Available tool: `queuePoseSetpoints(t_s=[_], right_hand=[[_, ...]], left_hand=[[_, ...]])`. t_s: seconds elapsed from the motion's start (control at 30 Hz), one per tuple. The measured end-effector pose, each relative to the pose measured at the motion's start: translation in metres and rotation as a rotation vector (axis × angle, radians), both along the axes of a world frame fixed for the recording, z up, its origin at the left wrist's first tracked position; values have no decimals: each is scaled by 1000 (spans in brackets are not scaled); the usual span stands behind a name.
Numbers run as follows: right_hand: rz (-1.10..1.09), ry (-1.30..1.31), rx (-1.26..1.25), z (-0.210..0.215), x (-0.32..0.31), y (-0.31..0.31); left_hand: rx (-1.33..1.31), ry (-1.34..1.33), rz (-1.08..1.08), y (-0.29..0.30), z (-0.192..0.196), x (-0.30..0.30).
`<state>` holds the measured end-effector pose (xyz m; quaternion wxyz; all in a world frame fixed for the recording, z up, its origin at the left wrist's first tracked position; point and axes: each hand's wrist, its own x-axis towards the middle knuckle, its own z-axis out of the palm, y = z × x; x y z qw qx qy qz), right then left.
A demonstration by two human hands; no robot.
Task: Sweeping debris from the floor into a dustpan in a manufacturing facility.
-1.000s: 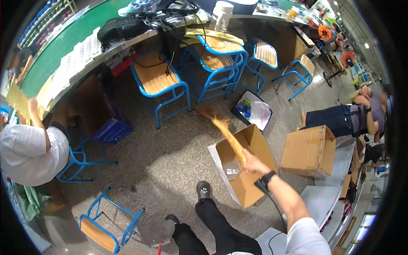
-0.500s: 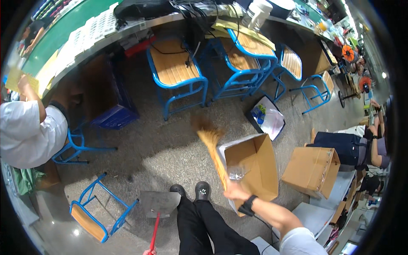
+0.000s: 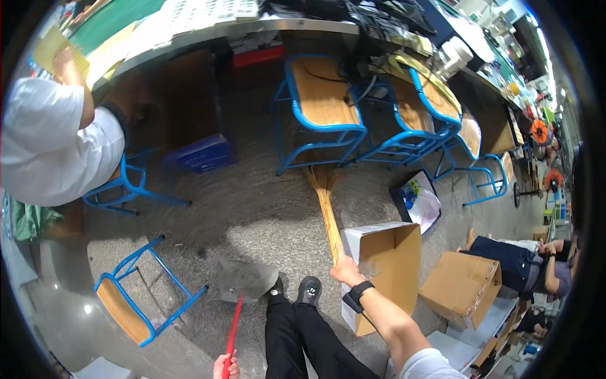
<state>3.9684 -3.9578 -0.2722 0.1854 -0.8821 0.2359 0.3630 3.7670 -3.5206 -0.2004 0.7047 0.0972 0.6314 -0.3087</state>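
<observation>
A straw broom (image 3: 329, 218) is gripped by my right hand (image 3: 347, 271), its bristles reaching away over the floor toward the stools under the workbench. Down at the lower edge, my left hand (image 3: 226, 366) is closed round the red handle of a dustpan (image 3: 246, 281). The dustpan's grey metal pan rests on the floor just left of my shoes. Beside my right forearm stands an open cardboard box (image 3: 388, 265), its inside partly visible. Whether the bristle ends touch the floor is hard to tell in the shadow.
A stool (image 3: 136, 294) lies tipped over at left. Blue-framed stools (image 3: 325, 95) stand along the workbench (image 3: 265, 26). A seated person (image 3: 60, 139) works at far left. A black bin (image 3: 416, 201) and a closed carton (image 3: 461, 285) stand at right, near another person (image 3: 555, 271).
The view has shifted, moving the stools rightward in the picture. The broom now points farther forward, toward the stools. More of my left hand shows on the dustpan handle.
</observation>
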Motion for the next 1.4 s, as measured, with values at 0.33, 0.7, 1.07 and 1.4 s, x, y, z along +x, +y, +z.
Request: queuePoseSetpoints(t_s=[0.33, 0.7, 1.07, 1.4], right_hand=[[215, 258, 179, 127, -108, 7], [318, 133, 121, 10, -9, 104], [466, 133, 246, 115, -9, 108], [727, -127, 173, -31, 78, 189]], left_hand=[[62, -92, 115, 9, -45, 11], [2, -93, 296, 22, -69, 60], [-22, -82, 501, 40, -84, 91], [-65, -74, 547, 29, -84, 92]])
